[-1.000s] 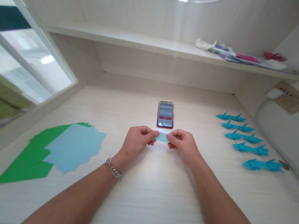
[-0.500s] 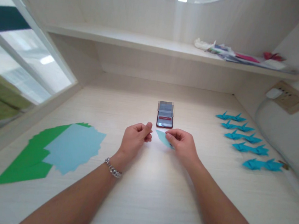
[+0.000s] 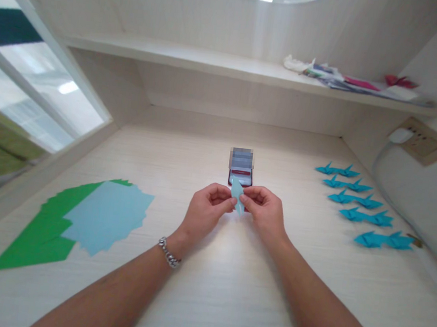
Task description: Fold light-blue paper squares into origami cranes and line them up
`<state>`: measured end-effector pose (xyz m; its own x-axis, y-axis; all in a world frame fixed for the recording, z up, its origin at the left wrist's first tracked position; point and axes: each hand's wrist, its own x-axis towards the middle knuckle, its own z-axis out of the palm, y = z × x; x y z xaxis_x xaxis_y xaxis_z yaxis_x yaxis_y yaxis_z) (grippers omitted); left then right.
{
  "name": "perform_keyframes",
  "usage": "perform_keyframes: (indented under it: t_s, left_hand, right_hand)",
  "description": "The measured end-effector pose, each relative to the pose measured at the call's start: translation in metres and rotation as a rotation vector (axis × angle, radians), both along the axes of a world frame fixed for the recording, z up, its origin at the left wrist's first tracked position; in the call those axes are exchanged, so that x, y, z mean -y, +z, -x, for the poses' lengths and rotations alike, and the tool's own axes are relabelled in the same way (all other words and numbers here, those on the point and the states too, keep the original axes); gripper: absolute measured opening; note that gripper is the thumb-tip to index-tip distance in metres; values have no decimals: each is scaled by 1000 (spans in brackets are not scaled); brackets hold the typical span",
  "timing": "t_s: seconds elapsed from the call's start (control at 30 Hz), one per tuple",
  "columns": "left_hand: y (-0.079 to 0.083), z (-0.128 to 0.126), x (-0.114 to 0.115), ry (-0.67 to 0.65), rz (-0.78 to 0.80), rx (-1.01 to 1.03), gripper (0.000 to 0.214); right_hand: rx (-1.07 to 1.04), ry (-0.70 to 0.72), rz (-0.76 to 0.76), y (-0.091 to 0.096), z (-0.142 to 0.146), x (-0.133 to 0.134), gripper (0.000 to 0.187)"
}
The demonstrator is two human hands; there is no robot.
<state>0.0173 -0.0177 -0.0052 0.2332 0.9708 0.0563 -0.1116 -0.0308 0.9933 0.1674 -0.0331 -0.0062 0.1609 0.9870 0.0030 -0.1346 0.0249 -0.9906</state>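
Note:
Between my two hands, above the middle of the desk, a small light blue folded paper stands upright with a pointed top. My left hand pinches its left side between thumb and fingers. On the right edge, the thumb and fingers of my right hand are closed on the same paper. A silver chain bracelet circles my left wrist. Just behind the paper lies a phone with its screen lit and partly blurred; the hands and paper overlap its lower end.
Fanned light blue sheets overlap green sheets at the left. Several rows of blue folded paper cranes line the right side. A charger with a cable sits in the wall socket. Papers lie on the shelf.
My left hand has moved right and taken hold of the folded paper, which only my right hand held before. The paper has turned from slanted to nearly upright.

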Motion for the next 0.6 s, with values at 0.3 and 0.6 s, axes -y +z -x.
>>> perform_keyframes:
  t_s: [0.3, 0.6]
  left_hand:
    - [4, 4, -2, -39, -65, -93, 17]
    - [4, 9, -5, -137, 78, 44, 14]
  right_hand:
    - [-48, 187, 114, 12, -7, 2, 29]
    - [-99, 224, 132, 13, -9, 4, 23]
